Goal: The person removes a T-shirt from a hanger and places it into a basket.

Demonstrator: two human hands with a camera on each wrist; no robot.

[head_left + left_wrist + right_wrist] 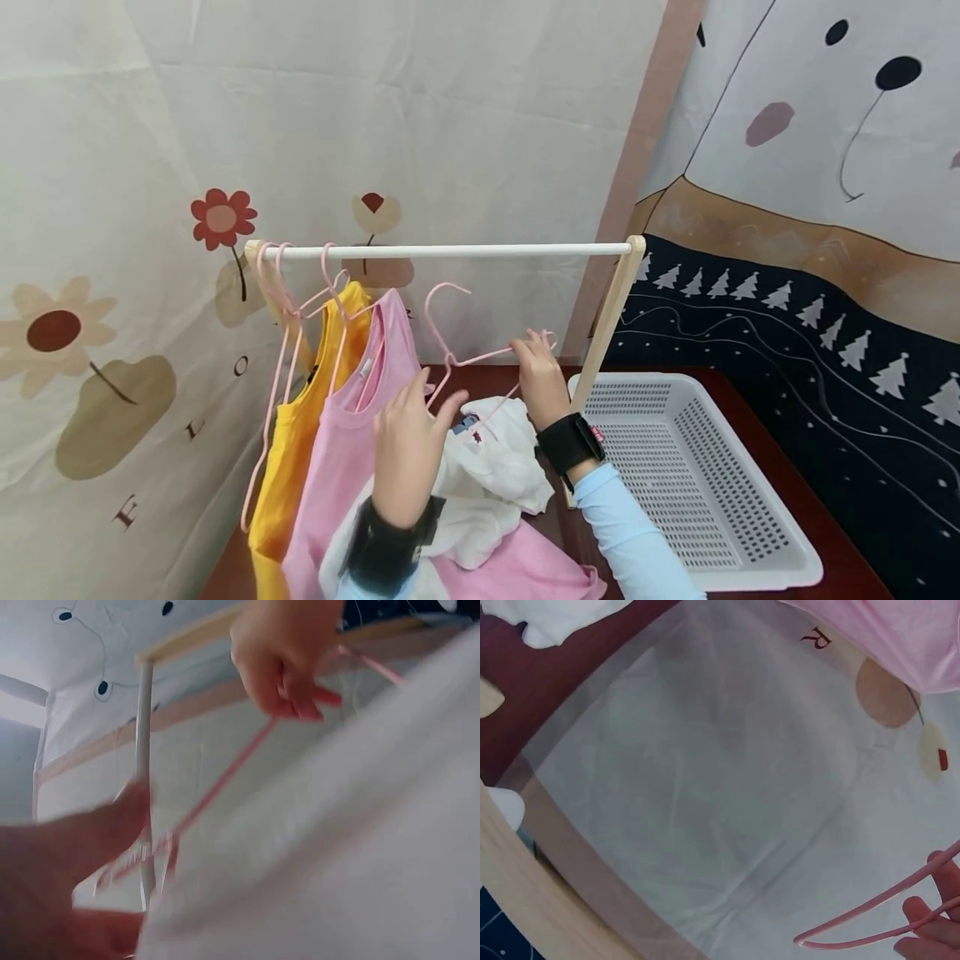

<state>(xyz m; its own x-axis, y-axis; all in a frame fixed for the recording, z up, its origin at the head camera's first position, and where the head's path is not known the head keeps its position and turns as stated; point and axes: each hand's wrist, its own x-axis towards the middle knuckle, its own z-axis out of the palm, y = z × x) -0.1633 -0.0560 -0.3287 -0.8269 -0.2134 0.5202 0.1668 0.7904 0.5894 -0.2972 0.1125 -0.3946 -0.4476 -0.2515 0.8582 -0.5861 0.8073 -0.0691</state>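
A pink hanger [480, 358] is held up below the rail, its hook free of it. My right hand [542, 379] grips the hanger near its right end; in the right wrist view, fingers [934, 930] show by that narrow end. My left hand [411, 442] is at the hanger's left arm, with thumb and fingers spread apart. Below both hands lies a bunched white garment [495, 492], partly over a pink garment [525, 567]. White cloth [337, 847] fills much of the left wrist view, beside my left hand [52, 862].
A white rail [450, 251] on wooden posts crosses in front. At its left end hang a yellow top [300, 467], a pink top [337, 450] and pink hangers [272, 400]. A white perforated basket [757, 492] stands on the brown table [840, 558] at right.
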